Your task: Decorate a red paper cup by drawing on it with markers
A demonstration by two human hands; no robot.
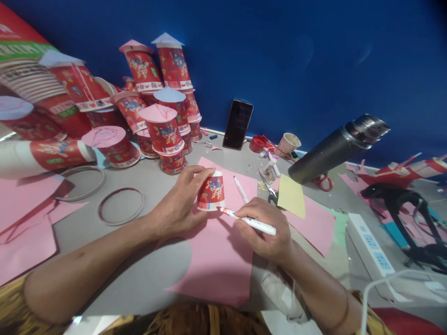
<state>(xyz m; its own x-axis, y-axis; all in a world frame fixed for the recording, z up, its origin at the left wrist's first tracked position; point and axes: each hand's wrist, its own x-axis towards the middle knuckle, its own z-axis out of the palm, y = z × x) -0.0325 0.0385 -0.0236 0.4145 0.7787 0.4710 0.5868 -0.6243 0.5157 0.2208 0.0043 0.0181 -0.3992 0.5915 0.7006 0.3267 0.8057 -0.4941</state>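
The left hand (181, 204) wraps its fingers round the red printed paper cup (211, 190), pressing it mouth-down on the pink paper sheet (216, 260) so it cannot slide; at its 4 o'clock the right hand (267, 228) pinches a white red-tipped marker (251, 222), tip against the rim

The bare left forearm (91, 265) runs from the lower left of the frame up to the centre, wrist straight. The bare left grip (179, 207) lies palm down there, thumb and fingers curled shut in a pinch. The bare right forearm (314, 288) enters from the lower right. The bare right grip (267, 232), just right of centre, is closed in a writing hold, knuckles up.
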